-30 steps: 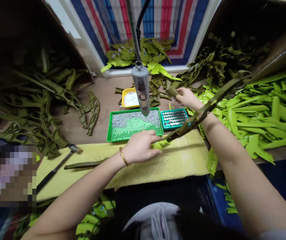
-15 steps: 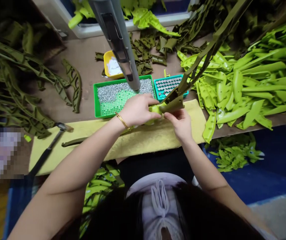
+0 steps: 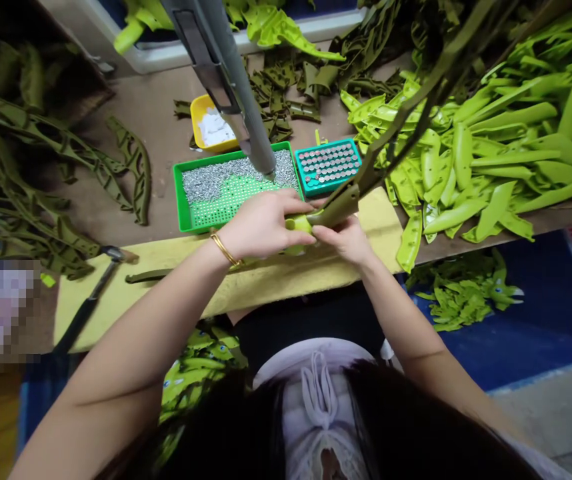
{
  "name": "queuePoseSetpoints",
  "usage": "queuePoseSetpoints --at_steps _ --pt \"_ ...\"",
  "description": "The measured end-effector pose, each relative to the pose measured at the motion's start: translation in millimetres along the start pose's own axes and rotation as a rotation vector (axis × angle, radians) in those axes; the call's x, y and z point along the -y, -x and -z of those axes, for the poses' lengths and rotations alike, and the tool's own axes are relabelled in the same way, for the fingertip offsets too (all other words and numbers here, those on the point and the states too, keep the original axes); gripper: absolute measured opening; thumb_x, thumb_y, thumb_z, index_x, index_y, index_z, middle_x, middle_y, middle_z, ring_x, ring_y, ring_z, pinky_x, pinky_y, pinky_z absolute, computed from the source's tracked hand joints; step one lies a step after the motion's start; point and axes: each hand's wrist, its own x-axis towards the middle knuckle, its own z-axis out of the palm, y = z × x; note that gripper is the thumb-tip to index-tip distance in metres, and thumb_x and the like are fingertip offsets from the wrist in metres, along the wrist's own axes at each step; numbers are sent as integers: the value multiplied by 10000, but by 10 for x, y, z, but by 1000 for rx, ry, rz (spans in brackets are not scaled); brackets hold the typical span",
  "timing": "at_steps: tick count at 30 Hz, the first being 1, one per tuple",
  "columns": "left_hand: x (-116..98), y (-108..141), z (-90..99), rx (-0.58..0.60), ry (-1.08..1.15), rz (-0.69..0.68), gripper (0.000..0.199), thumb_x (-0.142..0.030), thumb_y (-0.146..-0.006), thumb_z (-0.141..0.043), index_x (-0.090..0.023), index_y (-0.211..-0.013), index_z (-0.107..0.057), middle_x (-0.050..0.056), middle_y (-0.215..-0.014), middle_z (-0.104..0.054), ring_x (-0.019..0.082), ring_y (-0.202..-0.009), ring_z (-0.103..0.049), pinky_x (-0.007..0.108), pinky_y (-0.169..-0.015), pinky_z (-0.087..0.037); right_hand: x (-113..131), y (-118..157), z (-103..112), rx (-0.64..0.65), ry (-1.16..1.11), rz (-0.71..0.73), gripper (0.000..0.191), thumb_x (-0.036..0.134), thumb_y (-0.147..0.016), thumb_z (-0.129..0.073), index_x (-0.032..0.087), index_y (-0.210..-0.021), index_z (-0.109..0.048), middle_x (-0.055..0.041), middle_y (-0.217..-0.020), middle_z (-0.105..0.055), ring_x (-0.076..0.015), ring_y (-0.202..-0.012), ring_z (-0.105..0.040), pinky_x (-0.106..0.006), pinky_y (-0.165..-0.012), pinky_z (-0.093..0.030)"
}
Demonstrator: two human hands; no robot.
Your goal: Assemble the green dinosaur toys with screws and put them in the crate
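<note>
My left hand (image 3: 263,223) pinches the lime end piece (image 3: 300,225) between thumb and fingers, and my right hand (image 3: 346,240) grasps the olive part (image 3: 336,207) where it meets that piece, some fingers hidden beneath it. I have both above the yellow cloth (image 3: 381,227) at the front edge of the counter (image 3: 161,127). The olive part's long arms rise away to the right, cutting across my view of the lime pile (image 3: 506,147) and a corner of the teal tray (image 3: 300,175) with its rows of round discs.

Straight ahead, the grey power driver (image 3: 246,113) hangs down over the green tray (image 3: 236,200), its tip hiding some of the small silver bits heaped at the back. A yellow dish (image 3: 197,123) of white pieces sits behind that tray.

To my left, a hammer (image 3: 99,290) lies across the cloth; near it, an olive strip (image 3: 146,275) runs under my forearm. Curved olive pieces (image 3: 41,193) are piled beyond, along the counter's left side.
</note>
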Motion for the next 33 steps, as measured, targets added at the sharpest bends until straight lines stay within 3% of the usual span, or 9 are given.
queuePoseSetpoints --at_steps 7,12,16,18,21,24,26,29,33 --pt "-160 205 10 -4 92 63 613 -447 -641 -786 -207 -1128 -501 56 -1062 -640 216 -922 -617 320 -788 -453 44 69 -113 -45 -140 215 289 386 -638 -812 229 -765 -606 30 -769 -602 -141 -742 -602 -343 -756 -543" --pt "-265 147 122 107 7 12 594 -492 -702 -725 -220 -1177 -495 64 -1121 -636 246 -1017 -613 324 -828 -445 25 93 -267 -95 -118 119 328 483 -666 -775 238 -733 -567 25 -741 -587 -145 -715 -584 -348 -732 -539" --pt "-368 -107 161 168 -94 31 380 -491 -830 -574 -186 -1056 -578 67 -975 -658 238 -916 -621 324 -782 -439 91 258 14 122 209 -26 396 564 -673 -742 218 -817 -615 5 -756 -614 -157 -698 -576 -333 -682 -526" --pt "-375 -220 118 196 -111 63 360 -475 -842 -553 -174 -1035 -591 68 -915 -660 230 -851 -618 322 -748 -439 163 437 360 -33 515 -68 452 599 -702 -705 219 -931 -619 0 -770 -606 -160 -679 -562 -332 -675 -510" --pt "-340 -337 -1 210 -100 92 429 -432 -826 -569 -162 -1159 -554 82 -987 -663 244 -899 -619 336 -775 -451 268 715 901 -604 974 -137 532 620 -791 -591 200 -1115 -557 -70 -918 -617 -237 -860 -596 -406 -796 -503" --pt "-346 -409 -144 223 -19 133 426 -399 -831 -557 -149 -1174 -545 91 -1044 -661 253 -951 -619 355 -811 -468 291 843 1180 -679 1195 -260 547 531 -787 -614 153 -1172 -525 -157 -1049 -609 -331 -1030 -574 -518 -896 -470" --pt "-388 -426 -243 184 66 196 396 -399 -861 -518 -145 -1162 -556 94 -1065 -665 252 -969 -624 369 -837 -480 271 830 1175 -661 1114 -184 426 467 -805 -596 162 -1098 -546 -159 -1055 -603 -323 -1047 -575 -519 -918 -469" --pt "-459 -398 -385 59 139 233 408 -387 -903 -463 -151 -1226 -546 100 -1139 -667 250 -1037 -627 384 -915 -481 230 703 991 -685 611 -2 330 487 -838 -574 234 -1040 -511 -69 -1004 -607 -207 -903 -623 -380 -791 -538" --pt "-512 -319 -519 -54 167 142 433 -387 -928 -427 -188 -1298 -531 89 -1257 -645 250 -1170 -597 380 -1000 -465 149 372 722 -535 -91 -138 481 683 -837 -480 270 -1083 -499 17 -760 -603 -140 -643 -622 -288 -579 -529"
